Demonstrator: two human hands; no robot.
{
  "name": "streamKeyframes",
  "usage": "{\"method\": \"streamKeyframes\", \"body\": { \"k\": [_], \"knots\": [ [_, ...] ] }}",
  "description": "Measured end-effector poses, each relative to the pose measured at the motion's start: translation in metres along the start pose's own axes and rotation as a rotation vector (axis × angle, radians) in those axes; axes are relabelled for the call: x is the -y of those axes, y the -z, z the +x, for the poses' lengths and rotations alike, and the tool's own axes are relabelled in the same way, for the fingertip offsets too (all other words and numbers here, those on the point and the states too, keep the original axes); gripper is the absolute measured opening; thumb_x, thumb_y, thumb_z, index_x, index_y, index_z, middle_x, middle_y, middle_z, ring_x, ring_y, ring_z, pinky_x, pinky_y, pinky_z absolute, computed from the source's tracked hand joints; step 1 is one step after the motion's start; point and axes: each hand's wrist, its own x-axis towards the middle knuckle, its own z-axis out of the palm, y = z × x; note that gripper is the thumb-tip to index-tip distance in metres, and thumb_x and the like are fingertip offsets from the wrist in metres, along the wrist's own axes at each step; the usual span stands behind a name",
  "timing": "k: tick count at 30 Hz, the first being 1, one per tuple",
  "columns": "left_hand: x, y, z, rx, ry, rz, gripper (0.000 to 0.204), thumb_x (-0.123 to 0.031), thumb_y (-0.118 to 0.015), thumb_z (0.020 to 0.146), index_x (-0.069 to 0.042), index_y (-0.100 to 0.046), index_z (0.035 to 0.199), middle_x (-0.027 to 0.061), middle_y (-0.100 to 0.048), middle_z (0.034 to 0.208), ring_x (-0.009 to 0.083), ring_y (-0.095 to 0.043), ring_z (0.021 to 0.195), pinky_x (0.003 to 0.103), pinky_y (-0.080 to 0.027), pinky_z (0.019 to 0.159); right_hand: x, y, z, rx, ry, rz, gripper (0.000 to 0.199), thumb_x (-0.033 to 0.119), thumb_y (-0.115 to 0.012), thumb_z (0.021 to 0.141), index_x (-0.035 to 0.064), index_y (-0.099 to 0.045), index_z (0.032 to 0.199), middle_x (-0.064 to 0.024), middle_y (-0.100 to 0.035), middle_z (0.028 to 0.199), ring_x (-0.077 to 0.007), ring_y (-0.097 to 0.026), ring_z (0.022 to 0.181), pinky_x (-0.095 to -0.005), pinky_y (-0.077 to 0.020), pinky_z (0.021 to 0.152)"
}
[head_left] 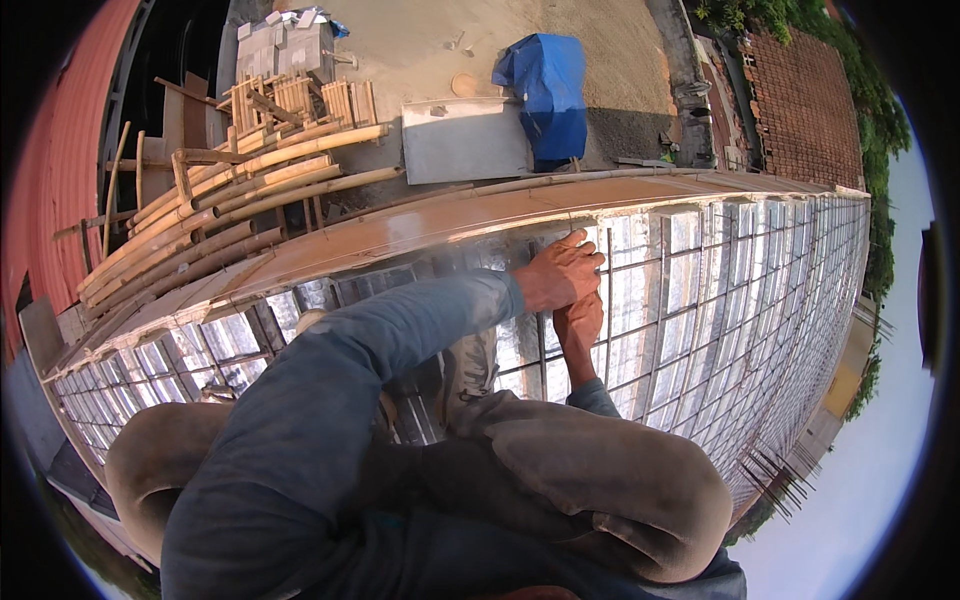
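Note:
My left hand (558, 275) reaches across from the left, its fingers curled closed at the near side of the deck's edge board. Just below it, my right hand (580, 322) is closed too, its fingers up against the left hand. Whatever they grip is hidden by the fingers. Both hands are over a grid of thin steel reinforcing bars (636, 263), which lies above shiny ribbed metal decking (688, 300). My knees are bent, and a laced shoe (470, 368) stands on the deck left of my right forearm.
A brown edge board (400, 232) borders the deck, with a drop beyond it. Below lie bamboo poles (250, 180), a blue tarp (555, 95), a pale flat panel (465, 140) and stacked blocks (280, 48). Upright bar ends (775, 480) stick out at the right edge.

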Motion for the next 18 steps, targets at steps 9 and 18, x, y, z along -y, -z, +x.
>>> {"method": "streamKeyframes", "body": {
  "k": [9, 18],
  "knots": [
    [0.137, 0.140, 0.063, 0.026, 0.641, -0.480, 0.020, -0.015, -0.063, 0.099, -0.005, -0.077, 0.109, 0.0100, -0.076, 0.109, 0.0326, -0.073, 0.089, 0.044, -0.058, 0.082, 0.015, 0.018, 0.017, 0.103, -0.226, -0.084, 0.024, 0.023, -0.056, 0.100, 0.0007, -0.064, 0.103, -0.0289, -0.070, 0.086, -0.0493, -0.069, 0.084, -0.0571, -0.0528, 0.075],
    [0.174, -0.027, -0.011, 0.492, 0.414, -0.389, 0.035, -0.001, -0.059, 0.094, -0.010, -0.077, 0.122, 0.0135, -0.075, 0.122, 0.0368, -0.066, 0.120, 0.045, -0.053, 0.105, 0.030, 0.036, 0.020, 0.112, -0.239, 0.158, 0.023, 0.016, -0.060, 0.094, -0.0022, -0.074, 0.091, -0.0252, -0.072, 0.083, -0.0417, -0.072, 0.077, -0.0467, -0.0537, 0.070]
  ]
}}
